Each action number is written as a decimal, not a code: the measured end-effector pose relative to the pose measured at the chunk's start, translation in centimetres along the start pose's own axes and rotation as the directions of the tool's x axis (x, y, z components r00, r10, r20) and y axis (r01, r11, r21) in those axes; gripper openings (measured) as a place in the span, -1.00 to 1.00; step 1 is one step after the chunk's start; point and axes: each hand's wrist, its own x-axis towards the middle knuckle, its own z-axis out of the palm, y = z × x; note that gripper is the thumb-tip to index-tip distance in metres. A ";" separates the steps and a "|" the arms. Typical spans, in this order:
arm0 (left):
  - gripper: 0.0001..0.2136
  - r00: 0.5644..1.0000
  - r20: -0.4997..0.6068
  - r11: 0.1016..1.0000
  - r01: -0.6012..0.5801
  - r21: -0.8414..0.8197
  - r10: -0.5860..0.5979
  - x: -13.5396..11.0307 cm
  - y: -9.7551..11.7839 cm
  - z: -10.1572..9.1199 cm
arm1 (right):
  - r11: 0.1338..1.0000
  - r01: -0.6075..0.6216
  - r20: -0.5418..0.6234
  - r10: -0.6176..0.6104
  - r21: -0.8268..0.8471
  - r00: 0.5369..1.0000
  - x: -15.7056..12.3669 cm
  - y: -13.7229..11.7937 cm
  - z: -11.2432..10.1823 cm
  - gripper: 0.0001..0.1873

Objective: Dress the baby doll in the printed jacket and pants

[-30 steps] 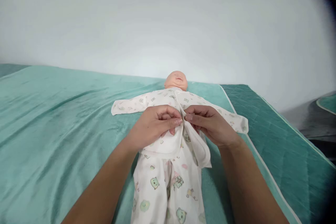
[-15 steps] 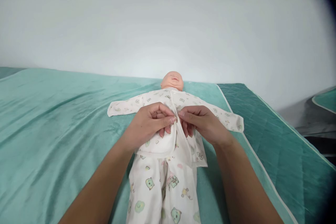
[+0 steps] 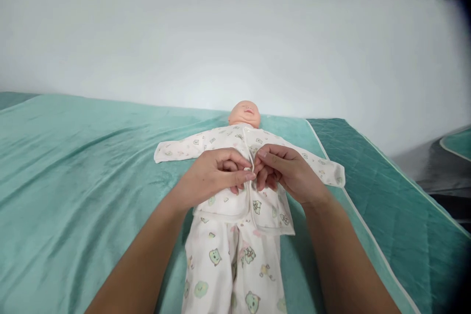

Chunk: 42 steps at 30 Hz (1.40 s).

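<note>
A baby doll (image 3: 244, 113) lies on its back on a teal blanket (image 3: 73, 167), head away from me, arms spread. It wears a white printed jacket (image 3: 206, 142) and matching trousers (image 3: 235, 265) with small animal figures. My left hand (image 3: 215, 175) pinches the jacket's left front panel at the doll's chest. My right hand (image 3: 287, 171) pinches the right front panel, and the two edges meet between my fingertips. The fastening itself is hidden under my fingers.
A white wall (image 3: 235, 44) rises behind the bed. To the right of the blanket lies a darker quilted teal cover (image 3: 397, 216) with a pale piped edge. Another teal-covered surface (image 3: 458, 142) shows at the far right.
The right front panel, which hung open and folded outward, now lies flat over the doll's belly. Both hands have drawn the two edges together at the chest.
</note>
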 end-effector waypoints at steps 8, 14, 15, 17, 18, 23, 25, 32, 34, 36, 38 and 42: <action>-0.80 1.000 -0.019 0.999 0.005 0.047 -0.004 -0.2 0.3 0.4 | 1.000 0.001 -0.055 -0.002 -0.029 0.998 0.1 0.2 0.6 -0.71; -0.86 0.997 -0.071 0.988 -0.017 0.154 0.029 -0.2 0.1 0.9 | 0.995 -0.018 -0.075 0.011 -0.096 0.997 0.1 0.1 0.9 -0.68; -0.88 0.997 -0.072 0.986 -0.019 0.165 0.031 -0.2 0.0 0.9 | 0.995 -0.021 -0.074 0.013 -0.102 0.997 0.1 0.0 0.9 -0.67; -0.90 0.997 -0.065 0.984 -0.016 0.178 0.028 -0.2 0.0 0.8 | 0.994 -0.025 -0.071 0.017 -0.109 0.997 0.0 0.0 0.9 -0.67; -0.91 0.998 -0.060 0.983 -0.012 0.181 0.023 -0.2 0.0 0.7 | 0.993 -0.028 -0.069 0.020 -0.110 0.997 0.0 0.0 0.9 -0.68; -0.88 0.999 -0.049 0.982 -0.006 0.191 0.016 -0.4 0.2 0.4 | 0.991 -0.041 -0.067 0.032 -0.128 0.997 0.0 -0.1 0.9 -0.68; -0.89 0.998 -0.054 0.978 -0.009 0.208 0.021 -0.4 0.2 0.3 | 0.991 -0.040 -0.059 0.032 -0.129 0.998 0.0 -0.1 0.9 -0.67; -0.92 0.998 -0.055 0.981 -0.010 0.195 0.021 -0.3 0.0 0.3 | 0.982 -0.070 -0.059 0.060 -0.174 0.996 -0.1 -0.6 1.1 -0.65; -0.92 0.998 -0.055 0.986 -0.012 0.168 0.021 -0.3 -0.1 0.4 | 0.974 -0.088 -0.052 0.079 -0.208 0.995 -0.3 -0.8 1.2 -0.64; -0.91 0.998 -0.056 0.993 -0.014 0.114 0.020 -0.3 -0.1 0.4 | 0.961 -0.106 -0.035 0.100 -0.254 0.994 -0.4 -0.9 1.1 -0.63; -0.90 0.998 -0.058 0.998 -0.021 0.056 0.025 -0.3 -0.1 0.4 | 0.948 -0.121 -0.012 0.123 -0.296 0.992 -0.6 -0.9 1.0 -0.62; -0.96 0.999 -0.044 0.999 -0.024 -0.027 0.023 -0.2 0.0 0.2 | 0.929 -0.139 0.019 0.154 -0.343 0.988 -0.8 -1.0 0.7 -0.63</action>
